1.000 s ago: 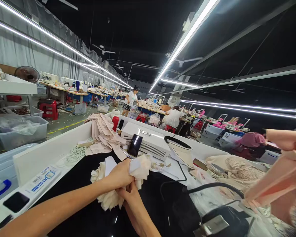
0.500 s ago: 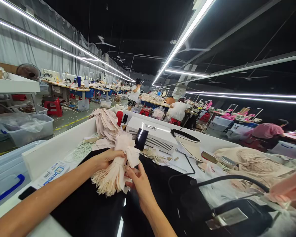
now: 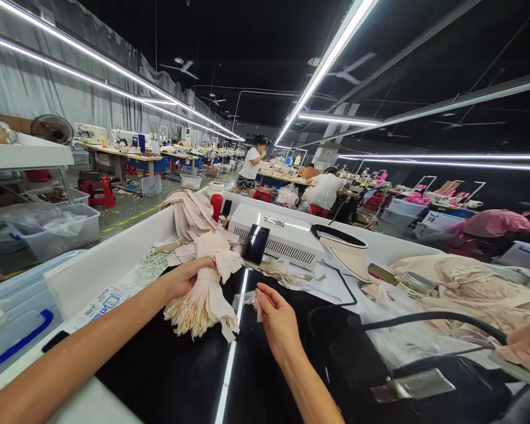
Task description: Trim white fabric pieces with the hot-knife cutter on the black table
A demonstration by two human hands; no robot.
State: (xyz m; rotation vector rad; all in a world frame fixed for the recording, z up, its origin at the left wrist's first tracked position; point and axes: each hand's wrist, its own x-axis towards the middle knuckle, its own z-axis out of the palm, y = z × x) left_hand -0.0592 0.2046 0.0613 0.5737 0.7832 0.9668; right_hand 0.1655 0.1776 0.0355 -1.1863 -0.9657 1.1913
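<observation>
A thick bundle of cream fabric strips (image 3: 205,300) is gripped around its middle by my left hand (image 3: 189,277). Its frayed ends fan out downward over the glossy black work surface (image 3: 172,377), and one strip hangs longer on the right. To the right of the bundle, my right hand (image 3: 277,315) pinches a small, thin, see-through piece (image 3: 246,298) between thumb and fingertips. That piece looks like plastic film or tape, though its exact kind is unclear. A gap separates the right hand from the bundle.
Behind the bundle stand a dark phone (image 3: 255,244) and a white vented box (image 3: 278,232). A cream visor (image 3: 344,253) lies farther right. Pale green cord (image 3: 152,268) lies at left. Another person's hand (image 3: 527,344), blurred, is at the right edge beside a black cable (image 3: 433,318).
My right hand has drawn away from the bundle to the right, bringing the see-through piece with it. My left hand keeps its hold. The co-worker's hand at right has moved.
</observation>
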